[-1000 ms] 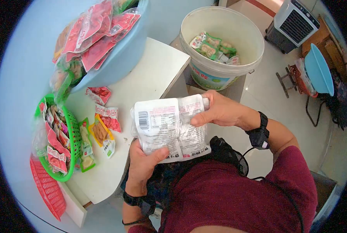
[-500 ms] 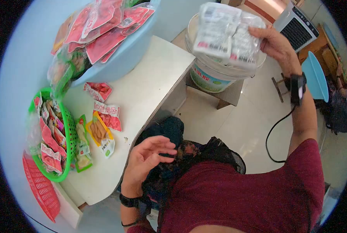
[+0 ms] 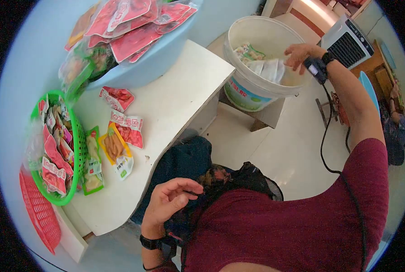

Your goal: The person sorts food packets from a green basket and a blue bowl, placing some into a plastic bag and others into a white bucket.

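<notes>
My right hand [image 3: 301,56] hangs over the rim of a white plastic bucket [image 3: 297,88], its fingers apart and bent downward. Just below the fingertips, a clear-and-white plastic packet [image 3: 268,70] lies inside the bucket, beside some greenish printed packets [image 3: 249,52]. Near my lap, my left hand [image 3: 173,199] is half curled with the thumb apart and nothing in it. On the white table to its left lie a yellow snack pouch [image 3: 115,147], a green pouch [image 3: 93,161] and two red-and-white pouches [image 3: 129,128].
A blue basin [image 3: 166,63] heaped with red flat packs stands at the table's back. A green basket [image 3: 79,154] full of small packets sits left, with a red basket [image 3: 39,213] beside it. The bucket rests on a stool [image 3: 268,115]. Another person [image 3: 395,122] is at far right.
The white packet has gone from my right hand down into the bucket, and the fingers have come off it. My left hand has barely moved.
</notes>
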A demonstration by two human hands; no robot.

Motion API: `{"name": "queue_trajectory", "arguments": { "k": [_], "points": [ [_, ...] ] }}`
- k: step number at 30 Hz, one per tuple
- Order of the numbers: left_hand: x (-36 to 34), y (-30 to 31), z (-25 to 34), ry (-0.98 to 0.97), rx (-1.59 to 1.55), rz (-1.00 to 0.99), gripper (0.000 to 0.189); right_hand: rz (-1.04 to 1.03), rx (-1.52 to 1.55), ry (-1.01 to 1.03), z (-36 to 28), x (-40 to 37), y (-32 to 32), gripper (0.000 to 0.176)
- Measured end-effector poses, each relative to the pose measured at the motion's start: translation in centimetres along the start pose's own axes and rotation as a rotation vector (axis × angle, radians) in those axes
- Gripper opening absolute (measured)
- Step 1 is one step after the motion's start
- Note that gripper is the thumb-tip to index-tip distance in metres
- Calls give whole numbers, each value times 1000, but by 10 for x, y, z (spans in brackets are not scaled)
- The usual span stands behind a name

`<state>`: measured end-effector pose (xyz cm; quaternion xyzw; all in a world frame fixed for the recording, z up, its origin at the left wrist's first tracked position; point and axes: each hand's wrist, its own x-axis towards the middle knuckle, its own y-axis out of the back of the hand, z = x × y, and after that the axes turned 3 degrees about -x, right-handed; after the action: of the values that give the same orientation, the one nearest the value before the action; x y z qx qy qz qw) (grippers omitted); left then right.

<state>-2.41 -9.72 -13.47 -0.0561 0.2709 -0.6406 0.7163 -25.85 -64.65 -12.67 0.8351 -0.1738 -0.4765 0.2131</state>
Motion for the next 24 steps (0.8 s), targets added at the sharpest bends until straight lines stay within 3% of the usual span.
{"name": "queue_trajectory", "arguments": {
  "k": [1,4,7,12,15,16,19,21,22,24],
  "points": [
    [-2,-1,-2,3,6,14,47,115,-231,-9,2,3,-1,32],
    [-7,-1,-6,5,14,24,48,223,-484,60,-11,-3,-2,29],
    [-11,-1,-9,-4,25,33,48,191,-774,67,-38,-11,-7,29],
    [-20,-4,-7,-45,35,55,39,276,-574,18,-74,-33,-18,35],
    [-25,-4,-5,-63,68,82,32,431,-528,275,-112,-72,-56,35],
    [-26,-1,-8,-70,80,88,31,462,-800,544,-109,-52,-59,31],
    [-35,0,-4,-100,133,130,26,459,-596,925,-158,-104,-138,27],
    [-43,-1,0,-122,162,179,24,323,-454,911,-184,-126,-190,27],
    [-47,-1,1,-136,168,207,23,299,-342,1089,-189,-123,-215,25],
    [-60,1,4,-178,171,267,22,277,-213,1198,-204,-115,-257,21]
  ]
}}
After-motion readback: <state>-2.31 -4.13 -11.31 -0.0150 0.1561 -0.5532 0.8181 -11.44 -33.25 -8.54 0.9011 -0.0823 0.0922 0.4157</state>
